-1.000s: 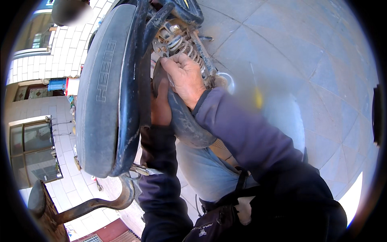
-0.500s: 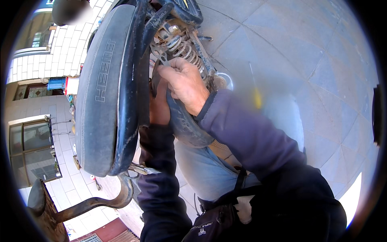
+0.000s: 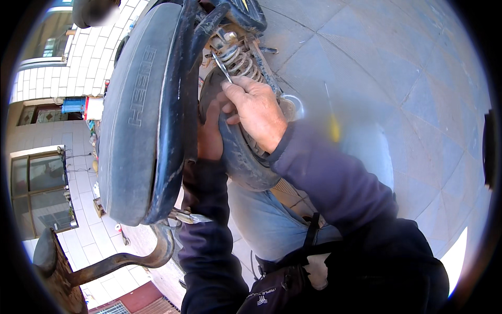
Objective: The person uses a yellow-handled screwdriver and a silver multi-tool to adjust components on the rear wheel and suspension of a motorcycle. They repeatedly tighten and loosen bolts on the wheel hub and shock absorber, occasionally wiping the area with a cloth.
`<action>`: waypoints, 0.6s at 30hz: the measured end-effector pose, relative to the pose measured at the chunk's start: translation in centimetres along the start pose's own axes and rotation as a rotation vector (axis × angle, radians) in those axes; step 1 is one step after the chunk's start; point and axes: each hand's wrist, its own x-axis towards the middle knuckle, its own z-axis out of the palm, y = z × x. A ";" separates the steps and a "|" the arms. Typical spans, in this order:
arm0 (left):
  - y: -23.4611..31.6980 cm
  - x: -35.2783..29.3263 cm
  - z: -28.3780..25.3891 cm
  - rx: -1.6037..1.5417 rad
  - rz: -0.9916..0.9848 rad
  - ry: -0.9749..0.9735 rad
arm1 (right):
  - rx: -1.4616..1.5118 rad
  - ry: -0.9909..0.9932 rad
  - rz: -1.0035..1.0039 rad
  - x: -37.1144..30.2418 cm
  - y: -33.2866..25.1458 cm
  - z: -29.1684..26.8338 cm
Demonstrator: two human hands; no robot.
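Note:
My right hand (image 3: 256, 112) pinches a thin silver flat metal tool (image 3: 221, 67) between thumb and fingers. The tool's far end reaches up beside a rusty coil-spring shock absorber (image 3: 240, 60). My left hand (image 3: 210, 138) is below the seat, against the dark tyre (image 3: 246, 162). One straight digit shows there, near the right fingertips; the other left fingers are mostly hidden by the seat and wheel. A long black motorcycle seat (image 3: 137, 115) with a dark blue frame rail (image 3: 170, 125) lies left of both hands.
A rusty bent tube (image 3: 128, 260) juts out at the lower left. Grey paving (image 3: 361, 57) spreads on the right, with a blurred yellow spot. My jeans-covered knee (image 3: 261, 220) is against the tyre. A tiled wall (image 3: 73, 78) with windows stands at the left.
My right hand has moved slightly right and down. The tool has turned from its flat, holed face to a narrow edge. More of the tyre shows between the hands.

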 end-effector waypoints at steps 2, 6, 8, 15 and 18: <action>0.4 -0.2 0.4 -0.025 -0.057 0.006 | -0.008 0.013 -0.033 -0.1 0.0 -0.1; 2.4 -0.7 -0.5 -0.163 -0.099 -0.233 | 0.027 -0.012 0.049 -0.9 -1.0 0.2; 2.4 -1.0 -0.6 -0.138 -0.065 -0.217 | 0.073 0.007 0.078 -1.1 -1.4 0.5; 0.6 0.0 0.2 -0.007 0.007 -0.052 | 0.506 -0.029 0.231 -1.0 -2.0 0.4; -0.1 0.1 0.1 0.003 -0.009 -0.039 | 0.685 -0.071 0.327 -0.7 -1.6 0.6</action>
